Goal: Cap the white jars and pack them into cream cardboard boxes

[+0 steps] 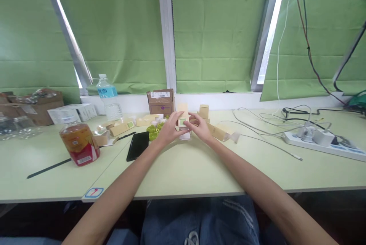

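Between my two hands a small pale yellow box (183,112) stands upright over the middle of the table. My left hand (170,127) grips its left side, and my right hand (200,127) holds it from the right, thumb on the front near a small green label. Something white shows just under the box. Left of my left hand lie green flower-shaped pieces (153,132). A small yellow box (204,111) stands behind my right hand, and another yellow box (217,131) lies to its right beside clear plastic.
A black phone (137,146), a bottle of amber drink (80,144) and a water bottle (109,98) stand or lie left. A brown carton (161,102) is behind my hands. White cables and a power strip (323,145) lie right on the table (194,172).
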Demonstrator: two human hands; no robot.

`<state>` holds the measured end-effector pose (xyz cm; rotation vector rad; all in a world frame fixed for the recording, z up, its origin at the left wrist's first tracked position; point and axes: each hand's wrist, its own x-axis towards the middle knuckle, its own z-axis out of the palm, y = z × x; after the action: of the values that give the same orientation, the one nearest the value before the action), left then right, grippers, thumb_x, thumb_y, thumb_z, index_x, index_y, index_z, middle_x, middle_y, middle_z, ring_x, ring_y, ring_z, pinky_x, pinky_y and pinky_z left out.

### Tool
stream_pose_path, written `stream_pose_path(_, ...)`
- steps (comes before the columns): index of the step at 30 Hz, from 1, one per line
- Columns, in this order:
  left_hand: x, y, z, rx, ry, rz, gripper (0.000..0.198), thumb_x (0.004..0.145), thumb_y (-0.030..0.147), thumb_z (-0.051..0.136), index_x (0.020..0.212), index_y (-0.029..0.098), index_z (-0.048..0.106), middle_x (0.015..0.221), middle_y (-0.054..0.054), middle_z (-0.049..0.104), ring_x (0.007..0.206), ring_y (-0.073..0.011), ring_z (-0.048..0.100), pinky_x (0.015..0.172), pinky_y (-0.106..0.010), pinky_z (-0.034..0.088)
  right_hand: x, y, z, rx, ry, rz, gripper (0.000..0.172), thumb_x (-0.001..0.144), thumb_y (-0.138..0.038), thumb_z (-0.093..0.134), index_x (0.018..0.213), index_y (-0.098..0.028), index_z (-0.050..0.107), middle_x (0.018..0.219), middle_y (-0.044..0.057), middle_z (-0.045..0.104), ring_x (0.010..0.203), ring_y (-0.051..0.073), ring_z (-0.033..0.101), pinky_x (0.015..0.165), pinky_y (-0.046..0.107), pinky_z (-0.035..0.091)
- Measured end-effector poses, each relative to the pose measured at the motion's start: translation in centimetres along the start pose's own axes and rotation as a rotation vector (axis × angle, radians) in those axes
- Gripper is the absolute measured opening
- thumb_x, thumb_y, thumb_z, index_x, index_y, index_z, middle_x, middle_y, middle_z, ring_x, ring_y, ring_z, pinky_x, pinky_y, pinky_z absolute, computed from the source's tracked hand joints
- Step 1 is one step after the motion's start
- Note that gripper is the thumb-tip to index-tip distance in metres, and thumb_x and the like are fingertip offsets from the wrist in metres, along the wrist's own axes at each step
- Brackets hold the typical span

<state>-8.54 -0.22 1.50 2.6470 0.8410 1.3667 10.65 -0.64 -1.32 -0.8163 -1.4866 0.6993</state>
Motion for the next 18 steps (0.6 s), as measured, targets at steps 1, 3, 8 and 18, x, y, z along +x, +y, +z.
stream_pose_path(1,0.1,-0.1,0.0,-0.003,0.023,-0.008,0.067,0.089,0.046,0.075,0.147,0.026,0.049,0.146,-0.013,0.055,0.135,-0.032,0.055,0.109,-0.046,0.05,0.0,0.0,0.0,-0.004,-0.017,-0.008,0.066,0.084,-0.055,0.074,0.138,-0.021,0.06,0.119,0.01,0.066,0.088,0.019,0.07,0.071,0.03,0.062)
stream_pose_path(3,0.3,-0.4,-0.1,-0.023,0.088,-0.038,0.058,0.089,0.044,0.075,0.14,0.024,0.056,0.14,-0.012,0.06,0.133,-0.0305,0.057,0.109,-0.044,0.05,-0.2,-0.2,0.1,-0.037,-0.047,-0.044,0.059,0.091,-0.055,0.067,0.139,-0.02,0.061,0.123,0.012,0.066,0.092,0.02,0.07,0.071,0.03,0.062)
stream_pose_path(8,1.0,-1.1,-0.5,-0.245,0.243,-0.249,0.058,0.076,0.049,0.085,0.124,0.022,0.067,0.127,-0.011,0.065,0.103,-0.0256,0.068,0.071,-0.033,0.063,-1.0,-0.9,0.4,-0.204,-0.105,-0.245,0.047,0.099,-0.041,0.053,0.143,-0.025,0.06,0.139,0.013,0.059,0.102,0.02,0.067,0.082,0.033,0.061)
stream_pose_path(18,1.4,-0.2,-1.0,-0.531,0.307,-0.455,0.067,0.071,0.048,0.089,0.124,0.018,0.063,0.104,-0.009,0.07,0.08,-0.0204,0.071,0.052,-0.028,0.063,-1.5,-1.4,1.2,-0.208,-0.127,-0.351,0.058,0.093,-0.051,0.069,0.146,-0.029,0.059,0.148,0.013,0.053,0.111,0.023,0.067,0.091,0.038,0.064)
